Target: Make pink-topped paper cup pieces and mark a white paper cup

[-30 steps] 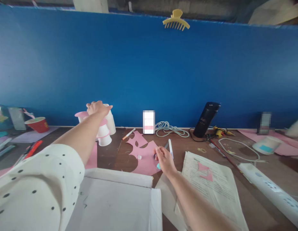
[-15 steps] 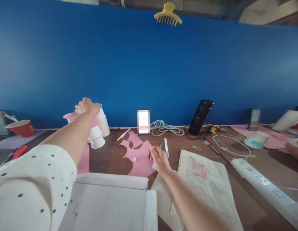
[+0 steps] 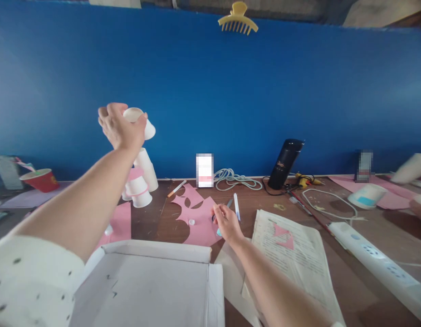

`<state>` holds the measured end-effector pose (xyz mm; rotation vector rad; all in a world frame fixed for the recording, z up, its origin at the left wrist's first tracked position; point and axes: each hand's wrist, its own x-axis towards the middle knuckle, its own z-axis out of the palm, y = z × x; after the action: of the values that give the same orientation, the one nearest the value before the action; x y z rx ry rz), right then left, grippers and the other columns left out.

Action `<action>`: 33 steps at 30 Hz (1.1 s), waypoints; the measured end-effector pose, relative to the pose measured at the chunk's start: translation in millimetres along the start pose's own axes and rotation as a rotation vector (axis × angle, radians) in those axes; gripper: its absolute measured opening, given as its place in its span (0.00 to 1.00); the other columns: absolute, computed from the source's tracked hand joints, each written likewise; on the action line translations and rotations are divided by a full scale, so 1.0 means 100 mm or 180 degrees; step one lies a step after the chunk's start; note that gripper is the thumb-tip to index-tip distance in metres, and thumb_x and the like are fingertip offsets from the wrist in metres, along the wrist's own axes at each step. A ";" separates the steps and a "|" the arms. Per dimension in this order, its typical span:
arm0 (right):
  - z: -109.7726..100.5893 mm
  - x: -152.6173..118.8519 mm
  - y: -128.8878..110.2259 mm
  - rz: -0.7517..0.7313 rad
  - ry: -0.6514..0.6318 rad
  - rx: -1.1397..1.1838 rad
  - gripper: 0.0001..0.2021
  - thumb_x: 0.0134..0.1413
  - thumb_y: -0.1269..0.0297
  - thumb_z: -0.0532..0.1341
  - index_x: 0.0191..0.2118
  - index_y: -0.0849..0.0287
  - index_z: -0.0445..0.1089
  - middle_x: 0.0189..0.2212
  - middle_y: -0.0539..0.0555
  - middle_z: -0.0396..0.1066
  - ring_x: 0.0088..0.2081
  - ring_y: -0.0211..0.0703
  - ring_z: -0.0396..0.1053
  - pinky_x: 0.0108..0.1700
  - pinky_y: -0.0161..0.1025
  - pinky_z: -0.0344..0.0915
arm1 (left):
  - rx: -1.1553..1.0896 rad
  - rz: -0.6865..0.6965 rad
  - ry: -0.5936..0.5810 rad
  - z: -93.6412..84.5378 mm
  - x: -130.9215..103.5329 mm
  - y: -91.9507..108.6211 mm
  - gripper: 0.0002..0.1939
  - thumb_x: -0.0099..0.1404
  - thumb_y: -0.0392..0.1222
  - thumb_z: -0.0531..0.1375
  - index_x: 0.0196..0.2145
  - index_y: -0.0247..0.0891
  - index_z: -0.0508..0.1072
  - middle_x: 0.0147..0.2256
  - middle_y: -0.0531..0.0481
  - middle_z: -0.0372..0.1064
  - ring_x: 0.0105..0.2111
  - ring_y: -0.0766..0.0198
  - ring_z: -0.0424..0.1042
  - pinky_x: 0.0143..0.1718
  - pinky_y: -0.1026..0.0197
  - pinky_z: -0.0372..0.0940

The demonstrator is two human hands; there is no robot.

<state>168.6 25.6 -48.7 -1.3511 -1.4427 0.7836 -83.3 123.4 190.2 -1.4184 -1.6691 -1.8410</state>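
The left hand (image 3: pixel 120 127), its grip curled partway open, holds a white paper cup (image 3: pixel 139 121) above the white cup stack (image 3: pixel 147 170). Right of that stack, the right hand's (image 3: pixel 228 223) fingers pinch nearly closed over pink paper (image 3: pixel 200 229); what they hold is unclear.

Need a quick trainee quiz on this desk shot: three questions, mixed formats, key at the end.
1. True or false: the left hand holds a white cup raised off the desk.
2. What lies on the printed pages? A) yellow hair clip B) pink cut paper C) black bottle
3. Fill in: seen from the camera, the black bottle is to the ____ of the coiled cable.

Key: 1 true; 2 B; 3 right
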 end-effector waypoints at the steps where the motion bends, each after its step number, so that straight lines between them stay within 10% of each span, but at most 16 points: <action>1: 0.00 0.00 0.01 0.0003 0.0006 -0.0011 0.21 0.59 0.46 0.49 0.30 0.56 0.68 0.20 0.49 0.70 0.23 0.38 0.69 0.27 0.33 0.61 | -0.0258 0.0111 0.0024 -0.06 -0.13 0.08 0.27 0.54 0.42 0.68 0.47 0.27 0.65 0.50 0.41 0.61 0.50 0.57 0.59 0.57 0.46 0.52; 3: 0.00 0.01 0.03 0.0003 0.0010 -0.0019 0.21 0.59 0.46 0.49 0.31 0.56 0.68 0.20 0.49 0.70 0.22 0.38 0.69 0.27 0.34 0.62 | -0.0870 -0.0237 -0.0109 -0.19 -0.46 0.19 0.24 0.55 0.45 0.67 0.46 0.30 0.68 0.46 0.43 0.65 0.45 0.61 0.63 0.54 0.49 0.57; 7: -0.01 0.00 0.02 -0.0032 -0.0009 -0.0048 0.20 0.60 0.47 0.49 0.31 0.56 0.68 0.22 0.49 0.71 0.23 0.38 0.69 0.28 0.34 0.62 | -0.2715 -0.2474 -0.1177 -0.37 -1.26 0.20 0.13 0.59 0.46 0.64 0.37 0.36 0.71 0.39 0.45 0.70 0.37 0.63 0.70 0.38 0.59 0.68; 11: -0.02 -0.08 -0.09 -0.0537 0.0085 -0.0490 0.15 0.60 0.54 0.51 0.33 0.56 0.71 0.28 0.51 0.73 0.30 0.40 0.70 0.34 0.36 0.64 | -0.3078 -0.3636 -0.1035 -0.39 -1.87 -0.06 0.10 0.55 0.41 0.67 0.32 0.36 0.71 0.35 0.46 0.71 0.31 0.66 0.71 0.28 0.66 0.68; 18: 0.03 -0.17 -0.26 -0.1622 -0.0117 -0.0917 0.11 0.60 0.63 0.53 0.40 0.53 0.74 0.38 0.54 0.74 0.43 0.46 0.68 0.49 0.43 0.62 | -0.2816 -0.3011 -0.1099 -0.30 -2.24 -0.47 0.22 0.52 0.53 0.67 0.36 0.33 0.72 0.30 0.49 0.71 0.27 0.67 0.71 0.29 0.64 0.67; 33: -0.28 0.02 -0.09 -0.0315 0.0299 -0.0828 0.12 0.58 0.55 0.54 0.36 0.52 0.74 0.33 0.51 0.76 0.35 0.43 0.72 0.38 0.38 0.65 | -0.1838 -0.3162 -0.1641 -0.09 -2.35 -0.72 0.22 0.61 0.57 0.57 0.40 0.34 0.70 0.33 0.42 0.72 0.27 0.59 0.75 0.29 0.57 0.70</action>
<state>192.2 21.8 -30.7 -1.4773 -1.5632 0.4738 -28.1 45.5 -36.7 -1.4672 -2.5532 -2.8326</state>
